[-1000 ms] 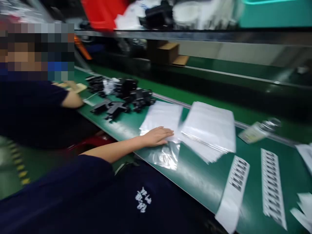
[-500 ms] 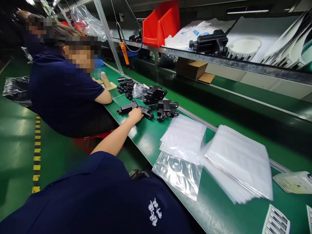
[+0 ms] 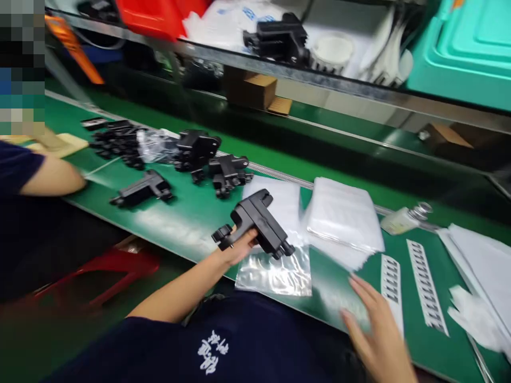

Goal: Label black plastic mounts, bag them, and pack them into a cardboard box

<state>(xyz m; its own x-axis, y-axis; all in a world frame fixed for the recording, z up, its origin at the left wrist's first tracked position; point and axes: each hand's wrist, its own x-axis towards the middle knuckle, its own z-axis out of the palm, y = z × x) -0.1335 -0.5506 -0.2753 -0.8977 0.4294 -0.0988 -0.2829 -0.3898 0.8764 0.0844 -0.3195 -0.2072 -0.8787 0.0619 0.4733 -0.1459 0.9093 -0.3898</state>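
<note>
My left hand (image 3: 238, 250) is closed around a black plastic clamp bracket (image 3: 261, 222), raised over the clear plastic bags (image 3: 275, 274). The bracket has a long boxy body, a side arm and a small knob at its lower left. Slightly blurred, my right hand (image 3: 377, 332) has its fingers apart and holds nothing. It hovers above the table's front edge, beside a label strip (image 3: 391, 287). A similar black bracket (image 3: 143, 189) lies to the left on the green table (image 3: 187, 223).
A thick stack of bags (image 3: 343, 213) lies right of centre, near a bottle (image 3: 403, 219) and another label strip (image 3: 427, 284). More black parts (image 3: 195, 151) are heaped at the back left. A co-worker's arm (image 3: 54, 175) rests at the left. A metal shelf edge (image 3: 327, 80) runs overhead.
My left hand has lifted a bracket from the table and brought it right, over the bags. My right hand has come into view. The view has turned to the right.
</note>
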